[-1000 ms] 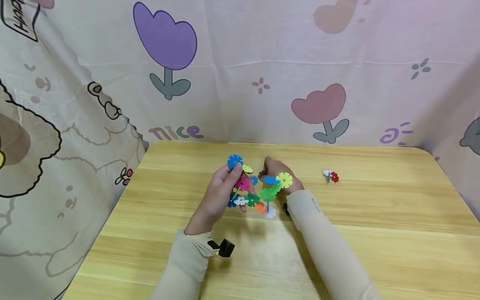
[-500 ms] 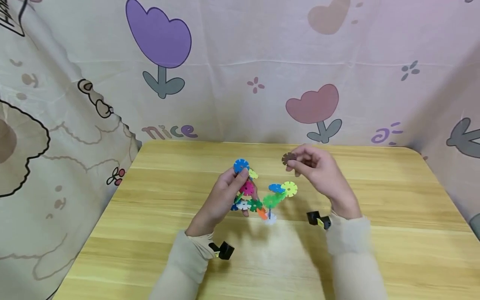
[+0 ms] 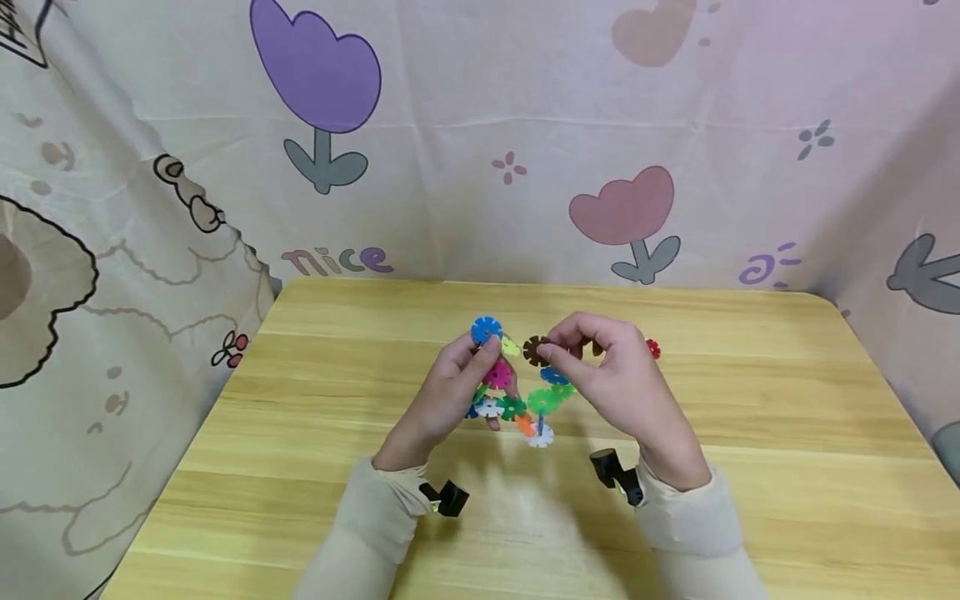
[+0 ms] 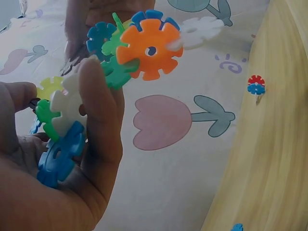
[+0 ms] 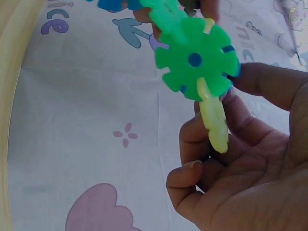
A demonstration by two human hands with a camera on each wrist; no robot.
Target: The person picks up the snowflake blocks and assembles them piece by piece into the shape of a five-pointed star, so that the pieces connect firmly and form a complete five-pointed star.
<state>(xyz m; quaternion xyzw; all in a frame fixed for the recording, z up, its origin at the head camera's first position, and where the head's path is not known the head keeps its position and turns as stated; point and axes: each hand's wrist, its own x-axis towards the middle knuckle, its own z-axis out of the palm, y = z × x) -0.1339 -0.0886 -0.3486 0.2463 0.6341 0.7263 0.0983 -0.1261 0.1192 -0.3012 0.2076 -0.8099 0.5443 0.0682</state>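
Observation:
A cluster of interlocked coloured plastic discs [image 3: 517, 404] is held above the wooden table [image 3: 750, 467]. My left hand [image 3: 472, 379] grips its left side, with a blue disc [image 3: 486, 330] sticking up over the fingers. My right hand [image 3: 551, 351] pinches a brown disc [image 3: 535, 351] at the cluster's top, beside a pale yellow disc [image 3: 512, 346]. In the left wrist view an orange disc [image 4: 150, 50] and a white disc [image 4: 199, 31] jut past my fingers [image 4: 98, 110]. The right wrist view shows a green disc [image 5: 196, 60] and a yellow-green disc [image 5: 214, 120] before curled fingers [image 5: 192, 173].
A small red disc piece [image 3: 653, 348] lies on the table behind my right hand; it appears as a red and blue piece [image 4: 255, 85] in the left wrist view. Patterned cloth [image 3: 480, 150] hangs close around the table's back and sides.
My right hand pulled away up and to the right with the brown disc, then brought it back left to the top of the cluster. My left hand kept its grip.

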